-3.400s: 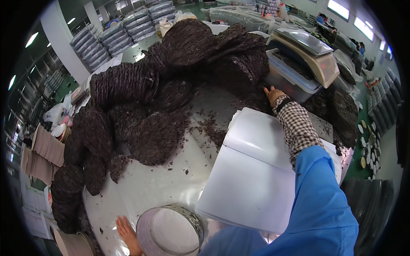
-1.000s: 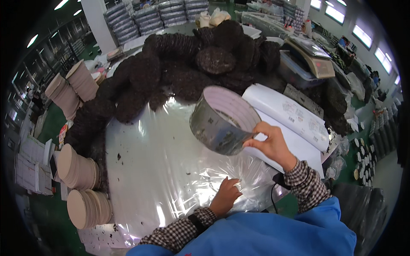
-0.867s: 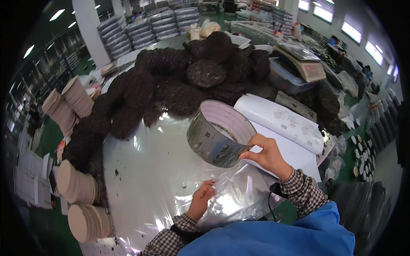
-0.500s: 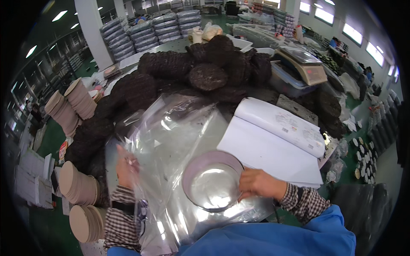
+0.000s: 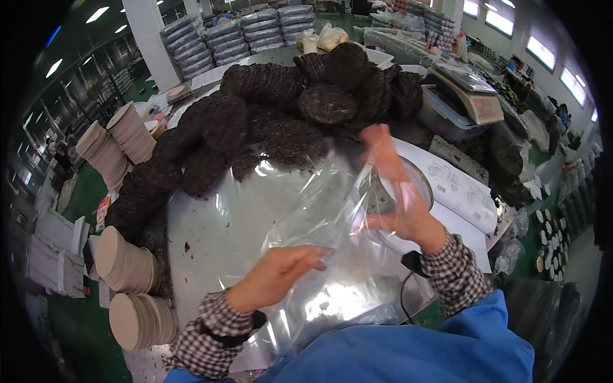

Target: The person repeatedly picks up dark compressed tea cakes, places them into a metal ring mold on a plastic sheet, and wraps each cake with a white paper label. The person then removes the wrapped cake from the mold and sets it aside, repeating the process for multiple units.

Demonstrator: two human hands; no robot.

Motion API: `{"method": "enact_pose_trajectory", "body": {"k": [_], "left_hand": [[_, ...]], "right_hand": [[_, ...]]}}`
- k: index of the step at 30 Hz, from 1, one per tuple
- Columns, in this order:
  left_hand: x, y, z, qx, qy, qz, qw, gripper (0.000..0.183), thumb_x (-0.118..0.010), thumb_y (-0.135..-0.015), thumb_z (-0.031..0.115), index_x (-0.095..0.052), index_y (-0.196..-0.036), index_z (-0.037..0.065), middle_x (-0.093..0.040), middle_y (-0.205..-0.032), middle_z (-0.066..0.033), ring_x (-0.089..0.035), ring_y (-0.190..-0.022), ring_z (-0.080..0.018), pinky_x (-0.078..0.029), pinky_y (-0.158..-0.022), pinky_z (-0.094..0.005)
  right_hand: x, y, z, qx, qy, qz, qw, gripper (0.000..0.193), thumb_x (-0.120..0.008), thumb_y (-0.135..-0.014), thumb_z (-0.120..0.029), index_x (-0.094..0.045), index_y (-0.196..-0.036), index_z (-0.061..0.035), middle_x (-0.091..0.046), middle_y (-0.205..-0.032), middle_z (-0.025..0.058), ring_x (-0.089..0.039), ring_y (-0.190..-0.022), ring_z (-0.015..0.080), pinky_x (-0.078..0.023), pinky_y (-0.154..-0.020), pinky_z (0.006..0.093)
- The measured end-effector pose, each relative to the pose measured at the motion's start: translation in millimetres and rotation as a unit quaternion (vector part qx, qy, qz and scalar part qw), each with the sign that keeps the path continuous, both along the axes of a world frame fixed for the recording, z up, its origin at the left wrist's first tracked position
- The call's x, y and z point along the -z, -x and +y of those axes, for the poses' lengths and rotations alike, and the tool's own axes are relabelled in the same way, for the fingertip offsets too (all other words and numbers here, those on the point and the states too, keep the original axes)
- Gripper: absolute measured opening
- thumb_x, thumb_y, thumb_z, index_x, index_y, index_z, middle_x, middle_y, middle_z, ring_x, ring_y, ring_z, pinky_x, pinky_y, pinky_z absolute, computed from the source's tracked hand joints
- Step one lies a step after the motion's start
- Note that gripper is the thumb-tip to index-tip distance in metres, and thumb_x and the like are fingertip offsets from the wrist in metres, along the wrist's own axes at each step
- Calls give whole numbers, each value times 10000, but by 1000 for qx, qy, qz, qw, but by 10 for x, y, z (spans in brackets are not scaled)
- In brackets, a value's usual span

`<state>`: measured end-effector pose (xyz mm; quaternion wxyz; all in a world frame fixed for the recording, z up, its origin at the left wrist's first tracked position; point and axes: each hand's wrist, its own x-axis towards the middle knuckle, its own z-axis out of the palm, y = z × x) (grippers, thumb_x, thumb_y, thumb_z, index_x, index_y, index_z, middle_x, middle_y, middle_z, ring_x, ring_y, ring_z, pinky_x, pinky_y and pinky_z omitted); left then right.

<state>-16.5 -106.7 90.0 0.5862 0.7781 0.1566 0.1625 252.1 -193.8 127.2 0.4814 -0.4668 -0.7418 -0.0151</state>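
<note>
Right hand [image 5: 399,198]: blurred, fingers spread, thumb well apart from them, clear film [image 5: 306,220] draped across it. Left hand [image 5: 278,274]: over the table's [image 5: 211,236] near half, fingers together, tips at the film; can't tell if they pinch it. Film spans both hands and covers the near-middle of the table, wrinkled, strong glare. Ring [image 5: 424,183] is toward the table's right edge, over the white sheets [image 5: 463,236], partly hidden behind the right hand. Dark pressed discs [image 5: 329,104] pile along the far edge and round the far left corner. Pale disc stacks [image 5: 124,262] stand at the left edge. Scale [image 5: 482,108] sits on a plastic box [image 5: 447,121], far right corner.
</note>
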Motion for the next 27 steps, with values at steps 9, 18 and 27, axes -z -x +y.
{"method": "enact_pose_trajectory", "body": {"k": [9, 18, 27], "left_hand": [[1655, 1010, 1056, -305, 283, -289, 862, 456, -359, -1055, 364, -595, -1049, -27, -677, -1025, -142, -666, -800, -173, -556, -677, -298], [2034, -179, -11, 12, 381, 29, 924, 270, -544, -988, 188, -599, -1195, 24, -606, -1145, -130, -640, -869, -192, -557, -740, -331], [230, 52, 578, -49, 432, -273, 858, 472, -547, -944, 344, -516, -1310, 48, -529, -1346, -166, -531, -1108, -260, -475, -930, -392]], "right_hand": [[841, -687, -586, 188, 186, -244, 933, 304, -808, -685, -120, -724, -976, -94, -678, -1168, 78, -518, -1271, 310, -351, -1118, 473], [-29, -1177, -596, 276, 78, -187, 940, 290, -799, -668, -32, -609, -887, -39, -630, -935, 88, -556, -1120, 350, -392, -1020, 479], [1088, 466, -17, -100, 123, -171, 972, 186, -703, -830, -205, -608, -909, -65, -586, -970, 100, -572, -979, 287, -342, -1122, 498]]}}
